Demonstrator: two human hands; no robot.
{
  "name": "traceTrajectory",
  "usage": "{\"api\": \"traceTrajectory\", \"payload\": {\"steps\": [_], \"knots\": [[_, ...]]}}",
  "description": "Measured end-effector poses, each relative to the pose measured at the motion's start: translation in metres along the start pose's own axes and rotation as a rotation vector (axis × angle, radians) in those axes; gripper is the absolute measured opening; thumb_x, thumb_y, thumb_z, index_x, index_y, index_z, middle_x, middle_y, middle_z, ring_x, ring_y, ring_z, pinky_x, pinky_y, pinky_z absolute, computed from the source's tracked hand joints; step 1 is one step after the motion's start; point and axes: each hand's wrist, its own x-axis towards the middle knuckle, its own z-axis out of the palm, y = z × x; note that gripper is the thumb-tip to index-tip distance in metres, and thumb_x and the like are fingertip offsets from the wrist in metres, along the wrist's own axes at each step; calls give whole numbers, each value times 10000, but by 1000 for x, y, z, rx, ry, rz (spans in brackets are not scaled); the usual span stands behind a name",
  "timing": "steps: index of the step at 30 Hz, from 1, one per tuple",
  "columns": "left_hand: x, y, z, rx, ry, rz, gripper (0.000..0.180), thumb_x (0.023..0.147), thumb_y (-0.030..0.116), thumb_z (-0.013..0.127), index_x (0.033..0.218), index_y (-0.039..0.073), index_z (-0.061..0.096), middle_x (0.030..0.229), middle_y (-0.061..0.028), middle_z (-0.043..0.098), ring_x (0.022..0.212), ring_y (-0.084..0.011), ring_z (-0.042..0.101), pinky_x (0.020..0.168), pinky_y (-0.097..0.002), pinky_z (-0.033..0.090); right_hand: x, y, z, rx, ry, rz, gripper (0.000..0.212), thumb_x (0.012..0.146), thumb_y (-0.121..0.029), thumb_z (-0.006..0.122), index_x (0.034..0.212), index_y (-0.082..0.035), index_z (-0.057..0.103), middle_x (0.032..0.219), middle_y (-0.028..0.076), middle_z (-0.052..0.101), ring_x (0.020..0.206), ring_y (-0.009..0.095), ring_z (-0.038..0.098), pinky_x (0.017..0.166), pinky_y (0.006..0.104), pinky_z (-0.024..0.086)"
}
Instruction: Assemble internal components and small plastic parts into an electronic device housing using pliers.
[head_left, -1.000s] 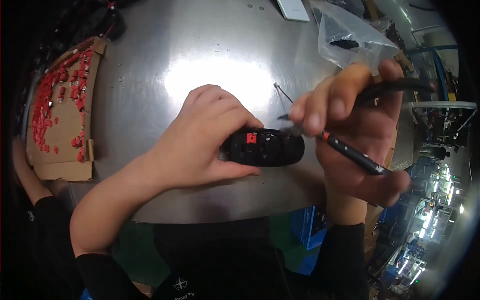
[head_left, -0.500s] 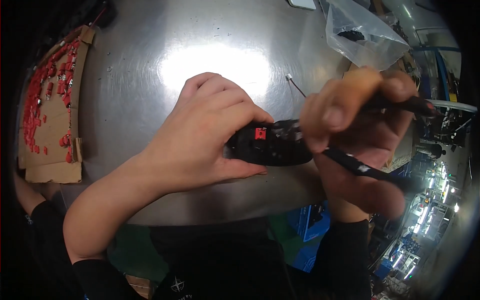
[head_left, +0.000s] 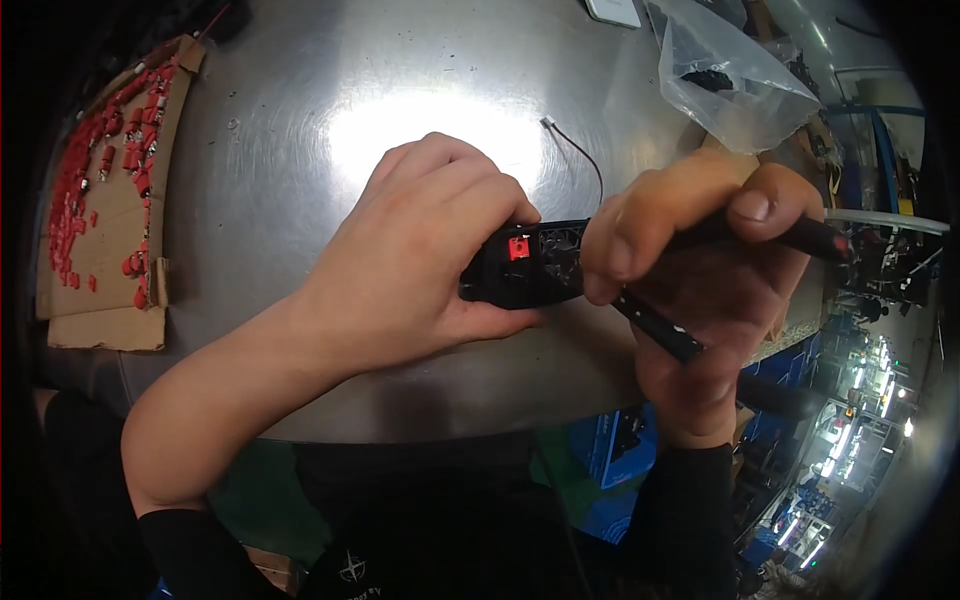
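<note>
My left hand is closed round the left end of a black plastic housing, thumb along the near side and fingers over the far side. A small square red part sits in the housing, near my fingertips. At the housing's right end is my right hand, palm partly turned up, fingers curled round a black hand tool with a reddish end. A second dark bar crosses that palm; whether it belongs to the tool or the housing, I cannot tell. The tool's working end is hidden behind my fingers.
On the left of the metal table lies a cardboard tray with many red parts. Beyond the housing is a thin cable with a white connector. A clear plastic bag and a white flat object lie farther back.
The housing has shifted slightly away from me and sits straighter. My right hand has moved a little left and is less blurred. More of the thin cable shows.
</note>
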Motion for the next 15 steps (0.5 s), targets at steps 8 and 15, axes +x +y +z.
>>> {"api": "traceTrajectory", "payload": {"steps": [8, 15], "knots": [[1, 5, 2, 60, 65, -25, 528, 636, 279, 939, 1017, 83, 631, 998, -93, 600, 1010, -333, 570, 913, -433, 437, -4, 8, -4, -43, -65, -183, 625, 1001, -455, 686, 1407, -139, 331, 1073, 204, 619, 836, 271, 656, 716, 370, 532], [1, 2, -1, 84, 93, 2, 458, 694, 263, 863, 970, 81, 545, 878, -72, 613, 925, -315, 611, 922, -457, 442, -3, 1, -4, -448, -73, -249, 476, 1036, -391, 630, 1317, -112, 365, 959, 218, 699, 844, 313, 674, 750, 393, 524]]}}
